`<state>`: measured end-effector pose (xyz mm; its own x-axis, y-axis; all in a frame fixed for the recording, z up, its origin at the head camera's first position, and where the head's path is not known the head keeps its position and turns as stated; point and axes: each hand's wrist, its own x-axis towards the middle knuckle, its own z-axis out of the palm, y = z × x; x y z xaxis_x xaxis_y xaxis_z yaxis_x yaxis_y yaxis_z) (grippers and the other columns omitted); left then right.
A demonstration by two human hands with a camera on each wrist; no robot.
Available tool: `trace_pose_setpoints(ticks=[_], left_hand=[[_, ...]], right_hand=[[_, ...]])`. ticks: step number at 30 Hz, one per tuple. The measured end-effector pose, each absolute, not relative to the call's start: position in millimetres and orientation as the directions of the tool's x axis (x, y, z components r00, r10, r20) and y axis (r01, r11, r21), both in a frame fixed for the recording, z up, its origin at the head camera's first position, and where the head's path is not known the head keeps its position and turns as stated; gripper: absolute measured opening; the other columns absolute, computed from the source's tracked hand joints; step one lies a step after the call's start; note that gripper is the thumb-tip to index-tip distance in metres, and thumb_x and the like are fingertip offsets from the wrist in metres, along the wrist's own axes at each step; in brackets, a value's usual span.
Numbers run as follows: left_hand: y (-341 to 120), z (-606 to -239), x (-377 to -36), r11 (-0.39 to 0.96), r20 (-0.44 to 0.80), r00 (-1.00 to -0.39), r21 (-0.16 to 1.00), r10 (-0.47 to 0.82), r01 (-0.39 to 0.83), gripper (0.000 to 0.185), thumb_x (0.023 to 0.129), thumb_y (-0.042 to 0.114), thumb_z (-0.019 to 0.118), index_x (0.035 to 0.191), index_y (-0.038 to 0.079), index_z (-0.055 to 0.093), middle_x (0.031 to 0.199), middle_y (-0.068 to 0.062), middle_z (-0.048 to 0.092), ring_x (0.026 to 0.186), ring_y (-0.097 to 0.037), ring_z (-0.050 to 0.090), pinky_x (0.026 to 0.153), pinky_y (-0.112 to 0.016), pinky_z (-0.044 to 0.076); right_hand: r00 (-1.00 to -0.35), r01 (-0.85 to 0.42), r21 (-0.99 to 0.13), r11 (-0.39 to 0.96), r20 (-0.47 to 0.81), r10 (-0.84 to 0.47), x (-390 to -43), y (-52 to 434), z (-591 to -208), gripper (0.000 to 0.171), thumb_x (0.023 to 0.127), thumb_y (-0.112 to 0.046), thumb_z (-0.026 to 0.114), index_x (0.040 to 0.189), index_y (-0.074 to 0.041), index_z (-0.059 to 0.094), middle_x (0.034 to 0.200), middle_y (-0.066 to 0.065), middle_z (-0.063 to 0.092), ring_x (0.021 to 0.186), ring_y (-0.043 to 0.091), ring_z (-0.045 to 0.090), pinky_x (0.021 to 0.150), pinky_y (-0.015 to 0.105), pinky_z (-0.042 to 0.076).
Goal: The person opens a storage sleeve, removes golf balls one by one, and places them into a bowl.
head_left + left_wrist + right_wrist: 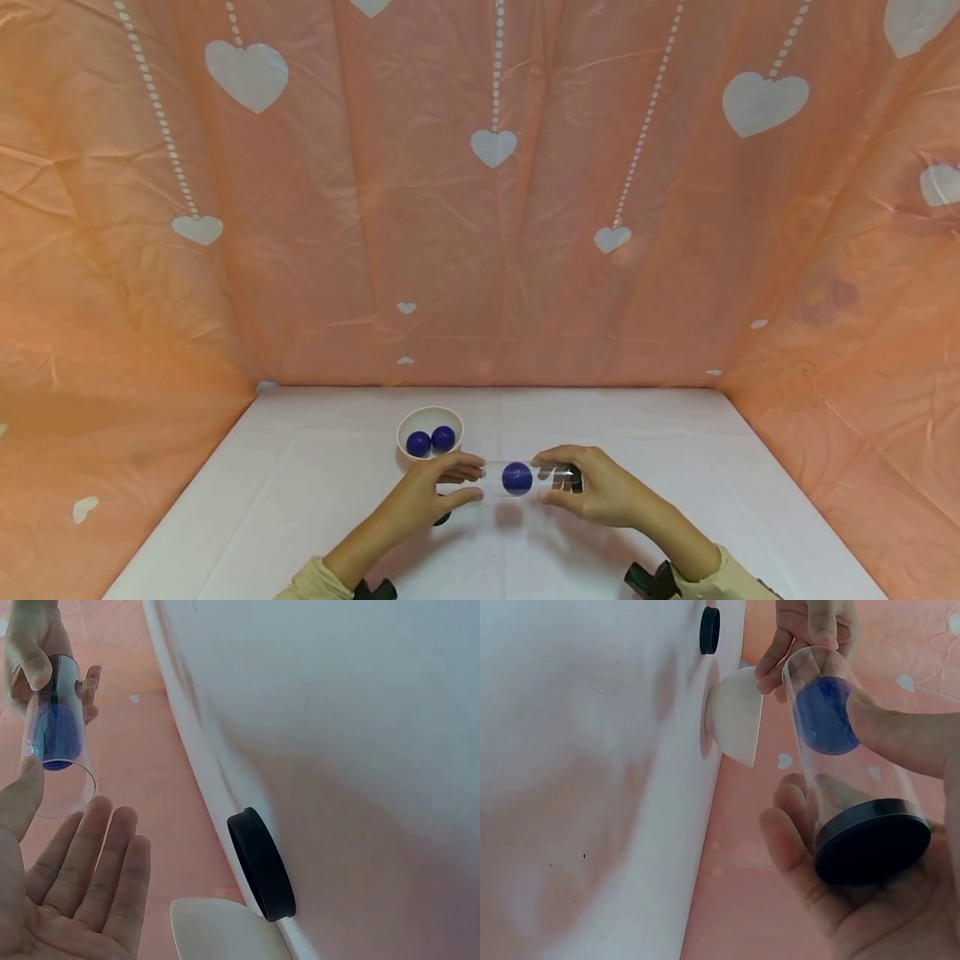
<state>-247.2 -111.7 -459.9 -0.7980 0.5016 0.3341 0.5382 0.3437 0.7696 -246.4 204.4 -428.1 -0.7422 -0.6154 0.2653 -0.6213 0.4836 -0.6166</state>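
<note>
- Holding a clear tube [525, 478] sideways just above the white table [675, 467], between both hands, right in front of the bowl [430, 417].
- Right hand [600, 492] gripping the capped end — fingers [795, 832] curling under the tube, thumb [900, 735] pressing on top, black cap [871, 847] sitting against the palm.
- Left hand [423, 496] hovering at the open end, thumb and fingers just touching the rim; in the left wrist view, fingers [97, 862] lying straight and relaxed, palm open, not gripping anything.
- One blue ball [517, 478] sitting inside the tube, roughly mid-length, a bit nearer the open end.
- Two more blue balls [431, 440] lying side by side in the bowl, touching or nearly so — hard telling which.
- Loose black lid [261, 864] resting on the table near the edge, just beside the bowl and under the left hand.
- Pink sheet with white hearts [495, 208] hanging behind and on both sides of the table.
</note>
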Motion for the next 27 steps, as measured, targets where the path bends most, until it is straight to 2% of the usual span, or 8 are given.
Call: trace_pose_setpoints(ticks=[5, 10, 18, 22, 27], left_hand=[[-110.3, -460.6, -247.1, 0.327, 0.345, -0.793, 0.773, 0.502, 0.544, 0.032, 0.099, 0.018, 0.08, 0.13, 0.012, 0.072, 0.12, -0.006, 0.078, 0.111, -0.023, 0.076, 0.102, -0.036, 0.061], [-110.3, -461.7, -247.4, 0.335, 0.338, -0.798, 0.774, 0.499, 0.538, 0.033, 0.099, 0.016, 0.08, 0.131, 0.012, 0.072, 0.119, -0.009, 0.078, 0.11, -0.022, 0.076, 0.101, -0.034, 0.061], [-110.4, -462.2, -247.7, 0.359, 0.292, -0.812, 0.785, 0.506, 0.506, 0.035, 0.101, 0.02, 0.078, 0.133, 0.009, 0.071, 0.121, -0.009, 0.078, 0.111, -0.021, 0.075, 0.101, -0.034, 0.061], [-109.2, -462.3, -247.8, 0.342, 0.295, -0.806, 0.791, 0.513, 0.507, 0.036, 0.101, 0.019, 0.078, 0.132, 0.004, 0.071, 0.121, -0.012, 0.078, 0.112, -0.028, 0.075, 0.101, -0.035, 0.062], [-108.0, -462.4, -247.5, 0.328, 0.306, -0.805, 0.795, 0.508, 0.51, 0.035, 0.1, 0.019, 0.079, 0.131, 0.004, 0.071, 0.122, -0.011, 0.078, 0.112, -0.029, 0.075, 0.101, -0.037, 0.062]], right_hand=[[-0.737, -0.624, -0.618, 0.478, 0.264, -0.622, -246.8, 204.9, -427.8, 0.04, 0.097, -0.026, 0.083, 0.131, -0.006, 0.073, 0.118, 0.007, 0.077, 0.091, 0.012, 0.068, 0.079, 0.031, 0.062], [-0.742, -0.621, -0.614, 0.488, 0.259, -0.619, -246.9, 204.6, -427.2, 0.04, 0.096, -0.025, 0.084, 0.13, -0.007, 0.073, 0.117, 0.009, 0.077, 0.09, 0.012, 0.068, 0.079, 0.031, 0.062], [-0.74, -0.616, -0.627, 0.478, 0.252, -0.624, -246.0, 205.1, -424.1, 0.041, 0.096, -0.021, 0.084, 0.13, -0.001, 0.072, 0.114, 0.011, 0.077, 0.088, 0.013, 0.068, 0.076, 0.032, 0.062], [-0.748, -0.605, -0.631, 0.485, 0.243, -0.617, -246.4, 205.2, -424.3, 0.041, 0.095, -0.023, 0.085, 0.128, -0.001, 0.073, 0.112, 0.008, 0.076, 0.087, 0.011, 0.068, 0.075, 0.033, 0.062], [-0.747, -0.608, -0.628, 0.486, 0.243, -0.619, -246.9, 205.0, -426.8, 0.043, 0.095, -0.024, 0.085, 0.128, 0.0, 0.073, 0.111, 0.008, 0.077, 0.087, 0.008, 0.068, 0.075, 0.032, 0.063]])
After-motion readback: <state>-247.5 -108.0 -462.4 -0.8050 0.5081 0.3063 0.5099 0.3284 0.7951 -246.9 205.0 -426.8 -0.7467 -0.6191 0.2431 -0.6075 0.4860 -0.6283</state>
